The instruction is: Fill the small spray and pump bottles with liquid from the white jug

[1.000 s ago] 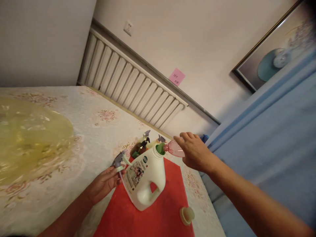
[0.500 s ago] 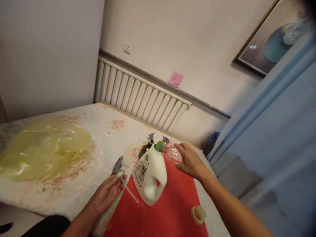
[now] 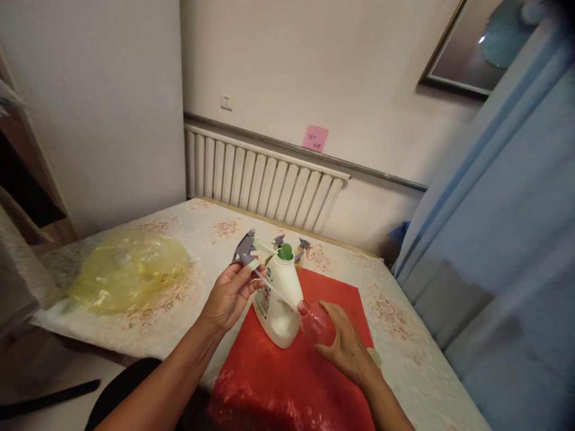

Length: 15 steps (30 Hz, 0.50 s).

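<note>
Between the fingers of my left hand [image 3: 231,294] is a grey and pale green trigger spray head [image 3: 246,250], its thin dip tube slanting down to the right. My right hand [image 3: 345,342] grips a clear pink bottle [image 3: 317,323], its open neck tilted up and left, close to the tube's end. Behind both stands a white handled jug [image 3: 281,320] with a green spout [image 3: 286,252] at its uncapped mouth. More grey spray heads [image 3: 305,244] show behind the jug, their bottles mostly hidden.
A shiny red sheet [image 3: 287,383] lies under the jug on the flowered tablecloth [image 3: 224,209]. A pale cap [image 3: 374,357] is partly hidden by my right hand. At the left lies a crumpled yellow plastic bag [image 3: 130,269]. A blue curtain [image 3: 503,227] hangs on the right.
The pink bottle has come away from the jug's mouth, down towards me, and its neck now tips upward. My left hand has raised the spray head and brought its tube near that neck.
</note>
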{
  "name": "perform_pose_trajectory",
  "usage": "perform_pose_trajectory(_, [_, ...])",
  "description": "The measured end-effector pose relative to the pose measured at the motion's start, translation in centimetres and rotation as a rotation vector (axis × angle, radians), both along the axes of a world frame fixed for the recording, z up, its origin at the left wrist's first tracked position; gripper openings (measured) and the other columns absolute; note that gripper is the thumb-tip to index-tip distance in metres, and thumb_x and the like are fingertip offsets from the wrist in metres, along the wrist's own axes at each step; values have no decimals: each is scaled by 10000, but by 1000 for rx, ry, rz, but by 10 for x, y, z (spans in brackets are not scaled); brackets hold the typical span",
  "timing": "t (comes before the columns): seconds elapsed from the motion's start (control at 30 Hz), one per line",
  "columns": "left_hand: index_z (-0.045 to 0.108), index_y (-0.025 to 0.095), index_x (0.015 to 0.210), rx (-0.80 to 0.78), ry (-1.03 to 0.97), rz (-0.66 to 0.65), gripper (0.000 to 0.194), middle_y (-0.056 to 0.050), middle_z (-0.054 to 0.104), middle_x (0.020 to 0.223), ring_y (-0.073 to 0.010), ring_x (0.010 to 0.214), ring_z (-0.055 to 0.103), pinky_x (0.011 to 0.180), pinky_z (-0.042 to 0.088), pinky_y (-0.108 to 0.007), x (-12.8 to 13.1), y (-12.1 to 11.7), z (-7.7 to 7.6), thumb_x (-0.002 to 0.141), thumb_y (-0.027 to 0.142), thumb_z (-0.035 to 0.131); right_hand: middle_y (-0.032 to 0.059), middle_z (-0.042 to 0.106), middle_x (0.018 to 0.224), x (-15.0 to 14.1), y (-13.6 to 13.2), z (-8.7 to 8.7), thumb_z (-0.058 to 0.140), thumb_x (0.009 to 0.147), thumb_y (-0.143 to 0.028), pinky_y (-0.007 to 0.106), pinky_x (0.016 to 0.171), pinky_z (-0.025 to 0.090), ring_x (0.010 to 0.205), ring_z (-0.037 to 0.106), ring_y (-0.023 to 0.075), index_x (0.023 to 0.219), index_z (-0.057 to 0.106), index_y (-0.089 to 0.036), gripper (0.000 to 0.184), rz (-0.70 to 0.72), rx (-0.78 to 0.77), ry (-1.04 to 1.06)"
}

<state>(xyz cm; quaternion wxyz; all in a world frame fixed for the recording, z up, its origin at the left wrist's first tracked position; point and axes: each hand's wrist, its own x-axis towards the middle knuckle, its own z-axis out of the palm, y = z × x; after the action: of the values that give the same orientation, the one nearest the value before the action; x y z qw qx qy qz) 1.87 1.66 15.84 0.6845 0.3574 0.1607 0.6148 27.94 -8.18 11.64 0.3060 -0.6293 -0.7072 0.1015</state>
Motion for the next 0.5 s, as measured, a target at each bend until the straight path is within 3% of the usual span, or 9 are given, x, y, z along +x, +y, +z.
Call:
perform_pose_trajectory(0.23, [653,117,1040,53,102,-50,309,-80,726,906,-171,810,678,666,560,-248,26,-9,2,781,260,742,81,454,1428,1,-25,2,628,648,-98,524,1146,307,1380,368,298,1381,420,-274,782,-36,-47,65])
perform_pose_trajectory(0.33, [661,129,1036,53,143,-57,324,-70,730,885,-176,785,675,650,547,-259,41,-13,-3,763,274,757,67,463,1424,2,-29,-2,625,645,-92,512,1137,325,1366,391,285,1387,415,-297,798,-13,-15,86])
perform_pose_trajectory(0.5, [691,156,967,89,329,-128,277,-73,741,876,-205,766,674,719,511,-311,66,-29,-20,747,306,768,108,459,1433,-6,-28,0,678,619,-116,482,1145,317,1373,379,297,1381,434,-223,807,-33,-39,151])
